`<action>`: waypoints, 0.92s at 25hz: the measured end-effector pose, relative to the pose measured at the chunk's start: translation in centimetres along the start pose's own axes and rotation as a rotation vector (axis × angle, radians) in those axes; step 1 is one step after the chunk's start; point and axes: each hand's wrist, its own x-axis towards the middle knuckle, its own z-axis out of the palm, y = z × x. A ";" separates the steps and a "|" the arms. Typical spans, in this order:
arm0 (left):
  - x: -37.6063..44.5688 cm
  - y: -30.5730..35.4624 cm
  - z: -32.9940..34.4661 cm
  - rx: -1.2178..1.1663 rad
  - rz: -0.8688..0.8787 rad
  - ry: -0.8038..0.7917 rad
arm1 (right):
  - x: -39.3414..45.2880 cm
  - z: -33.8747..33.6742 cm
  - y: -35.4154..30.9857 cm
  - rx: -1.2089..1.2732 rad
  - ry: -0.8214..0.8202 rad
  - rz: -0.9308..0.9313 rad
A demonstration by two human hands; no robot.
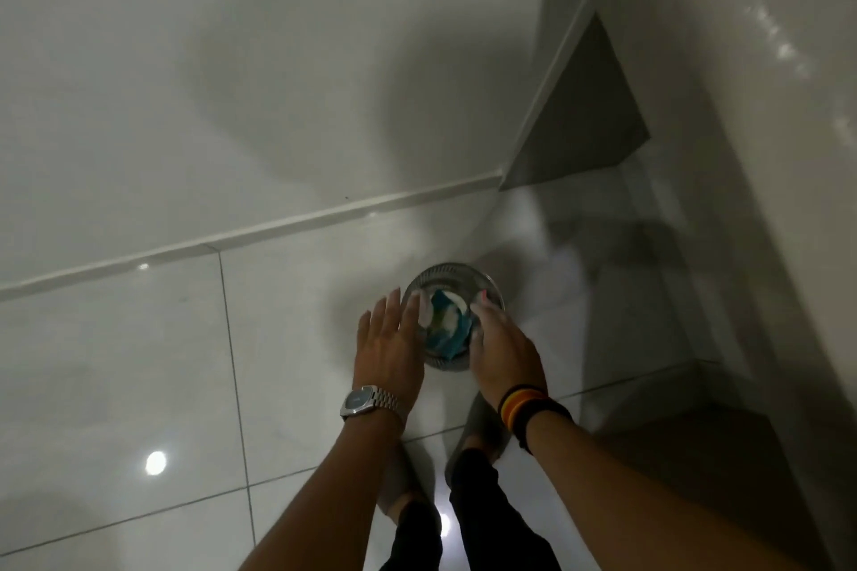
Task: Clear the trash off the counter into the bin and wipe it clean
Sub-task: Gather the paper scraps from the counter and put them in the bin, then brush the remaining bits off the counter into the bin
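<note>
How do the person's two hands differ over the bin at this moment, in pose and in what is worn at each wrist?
The left hand is flat with fingers spread, at the bin's left rim; the right hand curls downward over the right rim, against the blue and white trash. The left wrist carries a silver watch; the right wrist carries striped bands. Whether the right hand grips the trash is unclear. Both are bare and reach over the bin's mouth.
</note>
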 end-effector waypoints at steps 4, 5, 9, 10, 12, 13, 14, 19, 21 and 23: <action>-0.2 2.1 -9.2 0.095 0.162 0.108 | -3.0 -5.9 -5.4 -0.040 0.104 -0.126; -0.1 3.0 -12.4 0.123 0.207 0.147 | -3.7 -7.9 -7.2 -0.065 0.155 -0.174; -1.1 7.9 -26.6 0.203 0.359 0.322 | -6.9 -18.2 -14.5 -0.139 0.399 -0.267; -1.5 9.1 -29.6 0.230 0.396 0.359 | -7.6 -20.6 -16.0 -0.154 0.449 -0.259; -2.0 11.4 -34.7 0.289 0.464 0.416 | -8.6 -24.9 -18.3 -0.184 0.527 -0.229; -2.1 12.7 -37.1 0.315 0.494 0.434 | -9.0 -27.2 -19.2 -0.189 0.563 -0.204; -1.9 13.8 -38.8 0.331 0.520 0.447 | -9.2 -29.1 -19.7 -0.195 0.589 -0.174; 0.3 19.9 -41.4 0.316 0.639 0.438 | -8.8 -37.5 -17.8 -0.176 0.649 -0.042; 1.8 22.7 -41.0 0.291 0.676 0.397 | -8.2 -40.4 -15.3 -0.138 0.677 0.000; 4.0 25.9 -40.5 0.290 0.720 0.357 | -6.9 -43.3 -12.1 -0.117 0.702 0.053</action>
